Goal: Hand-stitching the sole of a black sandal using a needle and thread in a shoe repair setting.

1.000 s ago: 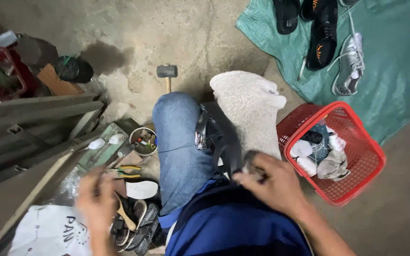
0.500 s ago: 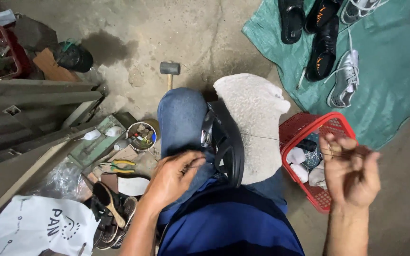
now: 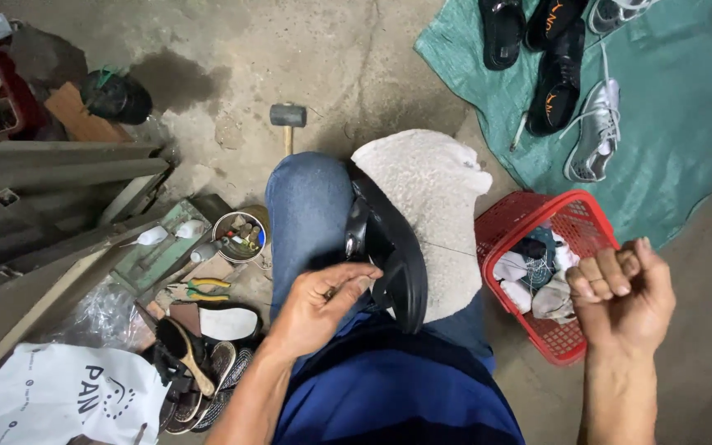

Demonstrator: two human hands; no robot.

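Stitching one black rubber sandal [image 3: 393,255] propped on the lap against a white cloth pad [image 3: 434,194]. Left hand [image 3: 319,301] pinched shut on something small beside its edge; right hand [image 3: 624,292] fisted, drawing thin thread [image 3: 455,246] taut. Next, probably another pass through the sole. Beyond, one red mesh basket [image 3: 574,350], one hammer [image 3: 288,117] on the floor.

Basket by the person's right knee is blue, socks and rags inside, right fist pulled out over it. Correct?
Not quite: the basket is red, not blue, as the head view shows. The rest holds: it sits by the right knee with socks and rags inside, and the right hand is a closed fist over it.
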